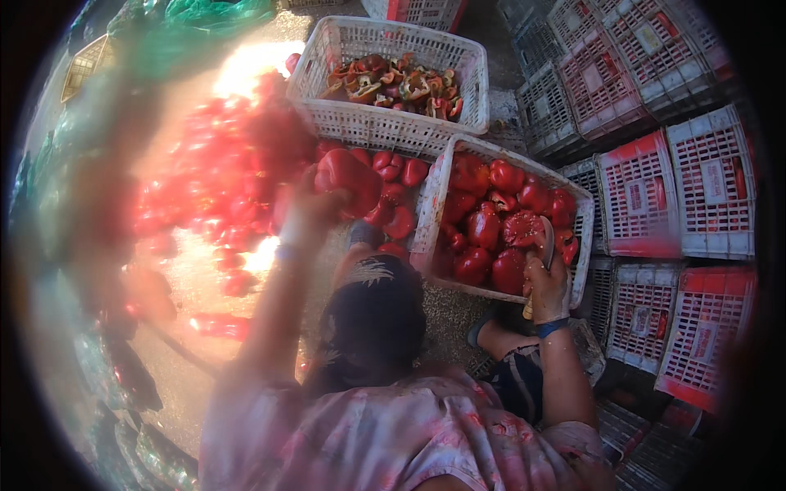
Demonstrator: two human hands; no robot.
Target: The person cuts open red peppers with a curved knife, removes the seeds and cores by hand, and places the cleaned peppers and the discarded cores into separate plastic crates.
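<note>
My left hand [313, 211] is closed around a large red bell pepper [350, 182], raised above the loose peppers on the ground. In my right hand [547, 282] is a small curved knife [547, 232], gripped by its pale handle, the blade pointing away from me. That hand is over the near right edge of a white plastic crate [419, 237] filled with red bell peppers [485, 225]. Light specks, which look like seeds, stick to the pepper beside the blade and to my right hand.
A second white crate [391, 124] beyond holds cut pepper cores and stem pieces [393, 84]. To the left spreads a heap of red peppers [217, 164], blurred by glare. Stacked white and red crates [640, 196] line the right side. Green netting [217, 18] lies at the far left.
</note>
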